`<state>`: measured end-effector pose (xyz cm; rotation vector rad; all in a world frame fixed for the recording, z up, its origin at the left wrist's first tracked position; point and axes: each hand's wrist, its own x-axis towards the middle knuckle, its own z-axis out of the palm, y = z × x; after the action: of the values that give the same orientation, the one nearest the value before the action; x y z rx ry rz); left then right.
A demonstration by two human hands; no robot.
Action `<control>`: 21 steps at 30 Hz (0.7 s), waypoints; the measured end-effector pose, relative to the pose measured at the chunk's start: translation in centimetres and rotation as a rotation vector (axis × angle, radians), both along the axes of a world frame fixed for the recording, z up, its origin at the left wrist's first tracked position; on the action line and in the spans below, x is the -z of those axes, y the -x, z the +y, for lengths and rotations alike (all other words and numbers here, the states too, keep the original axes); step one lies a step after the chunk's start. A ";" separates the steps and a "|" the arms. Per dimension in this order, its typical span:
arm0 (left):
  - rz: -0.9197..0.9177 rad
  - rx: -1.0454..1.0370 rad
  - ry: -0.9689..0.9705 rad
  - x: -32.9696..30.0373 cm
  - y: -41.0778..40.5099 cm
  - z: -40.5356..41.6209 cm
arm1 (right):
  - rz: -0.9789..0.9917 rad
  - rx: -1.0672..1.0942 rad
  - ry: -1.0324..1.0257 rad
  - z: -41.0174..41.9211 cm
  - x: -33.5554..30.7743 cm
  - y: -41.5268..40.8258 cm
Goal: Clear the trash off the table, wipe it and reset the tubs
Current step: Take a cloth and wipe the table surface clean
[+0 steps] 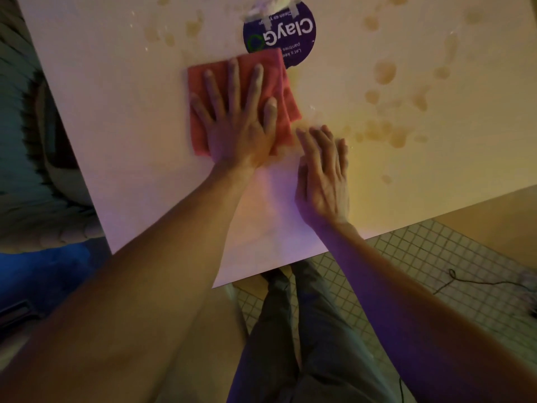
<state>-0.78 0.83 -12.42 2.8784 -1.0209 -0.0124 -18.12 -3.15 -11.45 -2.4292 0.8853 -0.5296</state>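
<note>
Head view, only one there is: the big white flat table top runs at a slant, its near edge cutting from about 8 o'clock up to 3 o'clock, with a corner poking toward the person's legs at 6 o'clock. Plenty of bare surface on the left side toward 10 o'clock; the right half toward 2 and 3 o'clock is covered in tan-brown dried splotches. The red-pink folded cloth lies flat just above centre, its long axis running roughly 12 to 6 with a slight tilt, its top right corner overlapping the round purple sticker with white "Clay" lettering at 12 o'clock. The left hand is spread flat on top of the cloth, fingers straight and fanned, pressing down, nothing gripped. The right hand lies flat on the table just beside the cloth at its 5 o'clock corner, fingers straight and together, holding nothing. A crumpled white wad sits on the sticker's far edge, cut off by the frame. Below the table edge, white small-tile floor with a thin black cable at 4 o'clock.
</note>
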 end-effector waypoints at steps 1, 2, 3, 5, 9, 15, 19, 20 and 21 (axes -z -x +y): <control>0.006 0.035 0.000 -0.1 0.9 0.2 | -0.022 0.014 -0.015 0.0 0.0 0.0; 0.022 0.068 -0.005 -0.2 1.8 0.5 | -0.043 0.025 -0.028 0.0 0.0 0.0; 0.046 0.100 -0.015 -0.3 3.0 0.9 | -0.064 0.032 -0.039 -0.1 0.0 0.0; 0.080 0.154 -0.033 -0.6 5.3 2.3 | -0.109 0.041 -0.053 -0.2 0.1 0.0; 0.111 0.190 -0.032 -1.0 8.8 6.9 | -0.145 0.044 -0.049 -0.2 0.1 0.2; 0.095 0.206 -0.051 -1.8 11.7 17.2 | -0.053 0.034 0.053 0.1 0.3 0.1; 0.068 0.117 -0.061 -1.6 10.6 23.6 | 0.053 0.016 0.133 0.2 0.7 0.1; 0.070 0.103 -0.058 -1.6 10.1 24.7 | 0.064 0.016 0.141 0.3 0.7 0.1; 0.072 0.093 -0.057 -1.7 9.5 25.6 | 0.075 0.019 0.145 0.4 0.6 0.1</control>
<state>-10.30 26.41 -10.74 2.8544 -1.1580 -0.1524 -18.19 -2.79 -12.08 -2.5886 0.9308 -0.5295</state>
